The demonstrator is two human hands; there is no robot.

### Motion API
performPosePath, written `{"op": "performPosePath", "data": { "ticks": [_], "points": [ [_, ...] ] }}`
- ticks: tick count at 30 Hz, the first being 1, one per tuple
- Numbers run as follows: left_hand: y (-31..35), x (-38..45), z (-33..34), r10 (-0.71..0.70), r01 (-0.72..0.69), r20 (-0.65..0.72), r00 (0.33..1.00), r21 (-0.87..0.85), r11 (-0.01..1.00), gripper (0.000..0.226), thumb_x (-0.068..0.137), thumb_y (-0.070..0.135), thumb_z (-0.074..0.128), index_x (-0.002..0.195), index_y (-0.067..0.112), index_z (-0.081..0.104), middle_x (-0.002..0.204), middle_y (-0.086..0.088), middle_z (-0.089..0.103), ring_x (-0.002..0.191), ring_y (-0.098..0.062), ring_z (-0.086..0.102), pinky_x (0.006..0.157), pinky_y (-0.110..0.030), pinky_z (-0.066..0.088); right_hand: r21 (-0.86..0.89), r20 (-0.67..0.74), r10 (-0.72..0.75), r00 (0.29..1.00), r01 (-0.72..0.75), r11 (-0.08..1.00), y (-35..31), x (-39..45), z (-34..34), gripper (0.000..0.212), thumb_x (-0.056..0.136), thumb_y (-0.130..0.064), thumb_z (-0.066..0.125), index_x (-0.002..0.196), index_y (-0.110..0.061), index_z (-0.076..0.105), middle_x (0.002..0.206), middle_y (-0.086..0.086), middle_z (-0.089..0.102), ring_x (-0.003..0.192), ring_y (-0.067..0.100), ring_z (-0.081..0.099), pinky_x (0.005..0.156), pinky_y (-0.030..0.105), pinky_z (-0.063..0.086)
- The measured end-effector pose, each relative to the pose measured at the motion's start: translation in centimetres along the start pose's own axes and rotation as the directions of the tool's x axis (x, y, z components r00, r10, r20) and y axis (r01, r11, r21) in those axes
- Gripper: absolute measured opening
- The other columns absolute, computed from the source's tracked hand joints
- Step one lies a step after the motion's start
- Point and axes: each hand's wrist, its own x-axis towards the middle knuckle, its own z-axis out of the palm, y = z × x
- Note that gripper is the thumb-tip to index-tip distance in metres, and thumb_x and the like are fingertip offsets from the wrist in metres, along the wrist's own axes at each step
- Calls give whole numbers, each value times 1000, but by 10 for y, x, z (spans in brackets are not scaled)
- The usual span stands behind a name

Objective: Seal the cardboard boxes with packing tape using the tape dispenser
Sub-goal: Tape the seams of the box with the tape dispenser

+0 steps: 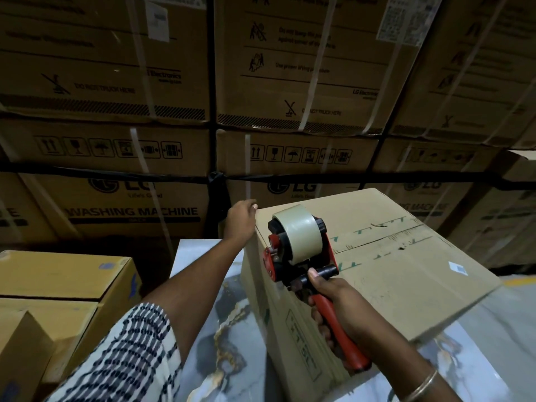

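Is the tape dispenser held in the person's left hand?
No, the right hand grips the tape dispenser; the left hand rests on the box.

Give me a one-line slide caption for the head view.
Right hand holds the tape dispenser at the cardboard box's near edge while the left hand steadies its far corner.

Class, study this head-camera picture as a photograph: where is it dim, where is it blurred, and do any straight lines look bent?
Head view: lighting is dim, darkest toward the corners; the stacked washing machine cartons bow outward, a wide-angle effect; their small print is blurred; sharpest are the tape dispenser held by the right hand and the cardboard box, whose far corner the left hand touches.
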Motion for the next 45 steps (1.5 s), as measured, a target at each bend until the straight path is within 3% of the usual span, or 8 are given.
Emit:
{"op": "performPosePath", "data": {
  "ticks": [7,12,17,21,27,38,42,45],
  "points": [
    [-9,-41,26,-86,70,-11,996,-474,878,43,109,31,33,149,18,43,153,-2,43,140,-16,38,112,-26,28,15,-10,12,1000,-11,1000,0,0,0,56,90,-60,52,85,-4,55,61,11,52,42,22,44,43,24,37],
    [-16,-34,41,-245,211,46,968,-678,704,48,90,55,37,123,25,55,120,-5,63,114,-23,59,98,-39,45,33,-6,33,999,-33,999,0,2,-2,56,90,-59,53,87,-3,54,61,11,52,41,21,44,43,24,37],
    [-22,-17,52,-243,216,38,969,-601,770,35,87,60,36,94,33,57,102,0,67,100,-21,61,95,-43,45,37,-25,37,999,-36,999,-6,11,-3,55,91,-58,53,86,-4,53,62,11,51,42,21,43,44,25,35],
    [-20,0,55,-251,256,71,965,-447,857,49,88,65,28,113,32,57,118,-2,65,109,-26,59,97,-43,46,40,-45,39,998,-37,999,-16,24,-6,52,96,-54,51,85,-4,52,60,11,50,42,22,42,44,25,34],
    [-16,14,57,-202,216,77,976,-282,935,41,104,50,23,123,26,51,127,-8,58,114,-29,54,96,-43,42,33,-56,48,997,-47,998,-26,36,-8,51,99,-54,50,83,-6,51,59,8,50,41,20,43,43,24,35],
    [-8,13,56,-254,266,82,964,-194,944,46,105,50,25,135,24,47,138,-11,53,124,-32,50,101,-43,40,-2,-36,86,996,-86,996,1,-16,-20,57,85,-61,55,86,-4,53,61,13,51,43,23,46,46,28,39],
    [-3,-12,42,13,-29,-105,994,-156,987,56,103,49,29,145,18,49,151,-5,47,143,-24,36,112,-40,34,1,-55,77,996,-77,997,1,-16,-16,58,79,-62,56,85,-4,52,60,12,52,41,22,45,45,27,39],
    [-13,-47,35,368,-357,37,929,-170,918,55,101,56,25,147,34,45,157,4,39,151,-14,23,119,-44,22,12,-61,85,995,-85,996,3,-17,-16,57,83,-61,56,86,-4,52,60,12,52,42,22,46,45,26,39]
  ]
}}
